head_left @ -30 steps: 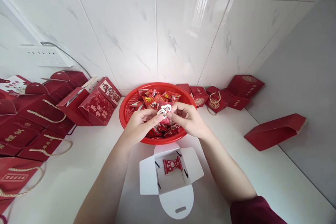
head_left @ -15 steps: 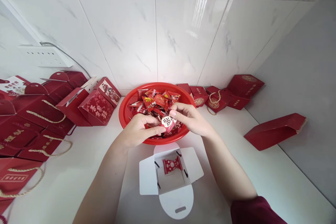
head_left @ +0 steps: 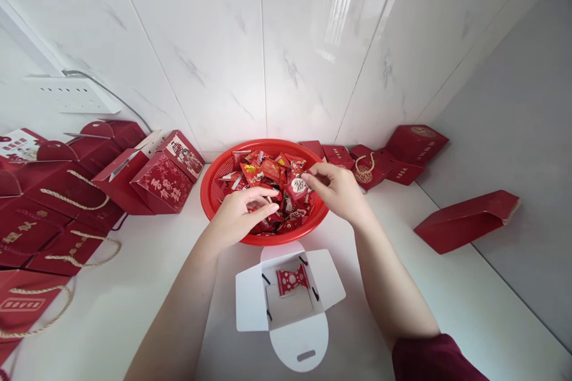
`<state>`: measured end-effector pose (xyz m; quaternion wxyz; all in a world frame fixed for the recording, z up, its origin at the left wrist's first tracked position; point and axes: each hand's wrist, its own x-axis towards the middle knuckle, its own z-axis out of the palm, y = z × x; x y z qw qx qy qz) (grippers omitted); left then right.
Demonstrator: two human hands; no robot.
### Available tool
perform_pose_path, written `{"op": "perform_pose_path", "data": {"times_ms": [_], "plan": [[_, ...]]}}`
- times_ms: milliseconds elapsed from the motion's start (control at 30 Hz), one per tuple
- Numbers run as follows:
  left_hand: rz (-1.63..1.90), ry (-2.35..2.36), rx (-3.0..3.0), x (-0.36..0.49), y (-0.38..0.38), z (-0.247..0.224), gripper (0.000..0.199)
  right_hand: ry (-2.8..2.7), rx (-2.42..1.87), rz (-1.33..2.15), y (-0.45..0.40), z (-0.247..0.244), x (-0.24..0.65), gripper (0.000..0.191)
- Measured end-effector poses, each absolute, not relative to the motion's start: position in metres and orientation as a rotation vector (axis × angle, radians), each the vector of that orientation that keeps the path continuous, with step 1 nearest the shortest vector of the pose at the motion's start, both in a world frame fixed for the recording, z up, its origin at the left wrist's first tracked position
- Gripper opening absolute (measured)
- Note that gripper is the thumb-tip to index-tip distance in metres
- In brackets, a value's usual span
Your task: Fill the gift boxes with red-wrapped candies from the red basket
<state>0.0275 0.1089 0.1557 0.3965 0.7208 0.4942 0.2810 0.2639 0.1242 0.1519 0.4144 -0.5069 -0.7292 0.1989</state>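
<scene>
An open white box (head_left: 298,336) sits nearest on the worktop (head_left: 366,333), flaps spread, one red sweet (head_left: 292,280) inside. Beyond it, over the red basket (head_left: 208,190) of sweets, the left hand (head_left: 239,211) has thumb and fingers parted; the right hand (head_left: 337,190) pinches a pinkish-red packet (head_left: 298,187). Red boxes (head_left: 163,181) flank the basket before a tiled wall (head_left: 201,59).
</scene>
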Motion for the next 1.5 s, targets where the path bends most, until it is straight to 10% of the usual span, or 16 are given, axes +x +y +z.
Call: {"op": "perform_pose_path", "data": {"times_ms": [1500], "plan": [[0.676, 1.451, 2.16, 0.009, 0.057, 0.16, 0.029, -2.452, -1.314, 0.612, 0.108, 0.14, 0.256, 0.033]]}}
